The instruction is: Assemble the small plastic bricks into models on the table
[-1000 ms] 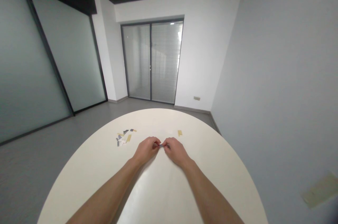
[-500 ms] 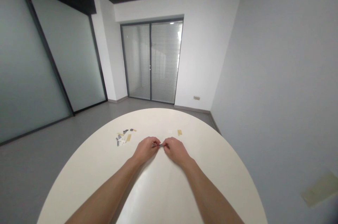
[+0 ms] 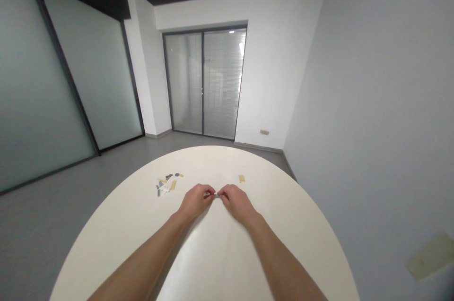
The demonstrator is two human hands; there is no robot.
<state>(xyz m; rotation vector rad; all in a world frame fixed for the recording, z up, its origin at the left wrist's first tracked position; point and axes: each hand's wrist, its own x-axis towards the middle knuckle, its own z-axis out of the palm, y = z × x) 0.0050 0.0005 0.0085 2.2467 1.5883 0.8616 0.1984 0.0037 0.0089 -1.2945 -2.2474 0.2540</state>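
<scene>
Near the middle of the round white table (image 3: 276, 225), my left hand (image 3: 197, 199) and my right hand (image 3: 235, 200) face each other with fingertips pinched. Between them is a small, thin grey-and-white strip (image 3: 216, 195), its two ends covered by my fingers. Its material is too small to make out. To the left of my left hand lies a loose pile of small scraps (image 3: 162, 188), white, grey and yellowish. A yellowish scrap (image 3: 241, 178) rests on the table just beyond my right hand.
A dark piece (image 3: 169, 176) and a dark-and-yellow piece (image 3: 178, 175) lie by the pile. The table's curved edge runs round both sides. A grey wall (image 3: 372, 116) stands on the right, frosted glass panels (image 3: 88, 69) on the left, and a glass door (image 3: 204, 83) behind.
The strip between my fingertips shows more of a light surface than before. Both hands keep almost the same place and pinch.
</scene>
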